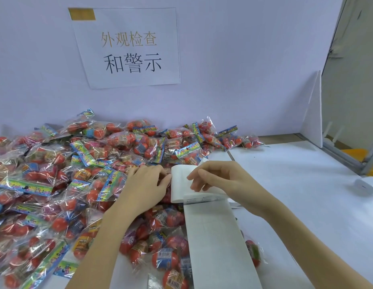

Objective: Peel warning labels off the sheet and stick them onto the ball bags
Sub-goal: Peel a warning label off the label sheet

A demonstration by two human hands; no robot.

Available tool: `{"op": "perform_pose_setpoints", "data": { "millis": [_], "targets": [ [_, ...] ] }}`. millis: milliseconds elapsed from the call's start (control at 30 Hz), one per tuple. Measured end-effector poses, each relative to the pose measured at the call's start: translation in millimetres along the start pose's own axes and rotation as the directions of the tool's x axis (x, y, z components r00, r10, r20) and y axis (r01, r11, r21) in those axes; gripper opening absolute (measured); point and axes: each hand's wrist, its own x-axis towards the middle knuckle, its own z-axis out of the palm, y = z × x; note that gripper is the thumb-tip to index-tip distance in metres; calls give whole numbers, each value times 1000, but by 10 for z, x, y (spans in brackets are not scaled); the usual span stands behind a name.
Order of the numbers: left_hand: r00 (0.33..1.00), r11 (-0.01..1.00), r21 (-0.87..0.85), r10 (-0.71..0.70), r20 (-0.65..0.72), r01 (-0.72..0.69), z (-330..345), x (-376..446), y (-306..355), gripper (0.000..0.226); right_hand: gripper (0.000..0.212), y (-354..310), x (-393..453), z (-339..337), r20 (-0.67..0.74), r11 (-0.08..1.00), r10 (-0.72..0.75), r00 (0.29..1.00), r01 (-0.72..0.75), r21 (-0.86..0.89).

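Label sheet [214, 236]: long white strip, running from the bottom edge up the middle, lying partly over bagged balls; upper end folded back and curled between both hands, a row of printed labels showing at the fold.
Left hand [148, 184]: palm down over the heap, fingers loosely curved, thumb and fingertips [168, 178] touching the left edge of the folded part; grip looks like a light pinch on the sheet's edge.
Right hand [217, 178]: over the curled top of the sheet, fingers bent around the lifted paper, grip closed on the strip.
Ball bags [87, 163]: big heap of clear packets with red balls and colourful header cards, filling the left half of the surface up to the back wall; a few more under and beside the strip near the bottom.
Surface [296, 184]: white, bare on the right side.
Small white device [367, 185]: at the far right edge, well apart from the hands.
Paper sign [127, 46]: on the back wall, Chinese characters printed in gold and black.
White board [312, 113]: upright at the right rear corner.
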Motion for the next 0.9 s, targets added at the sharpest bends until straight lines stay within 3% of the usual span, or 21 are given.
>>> {"op": "perform_pose_setpoints", "data": {
  "millis": [233,333,500,667,767,833,900],
  "targets": [
    [978,995,-93,-64,-197,46,-5,-2,-13,23,13,27,0,3,6,981,-46,999,47,-191],
    [951,985,-167,-88,-297,39,-37,-7,-21,24,14,79,12,-18,0,917,-105,994,97,-387],
    [907,963,-261,-55,-418,-62,-66,-28,-24,19,23,188,34,-27,-106,819,-197,975,105,-564],
    [762,971,-128,74,-644,-203,-125,-75,50,22,35,236,55,18,-143,701,-259,955,84,-708],
    [712,904,-296,12,-702,-308,-171,-102,163,27,53,254,73,72,-166,720,-267,949,82,-689],
    [662,825,-417,-71,-746,-382,-185,-122,238,24,67,257,83,104,-190,760,-220,957,47,-648],
    [653,728,-547,-181,-736,-414,-180,-143,323,21,72,265,84,128,-219,796,-200,955,28,-604]
  ]
}}
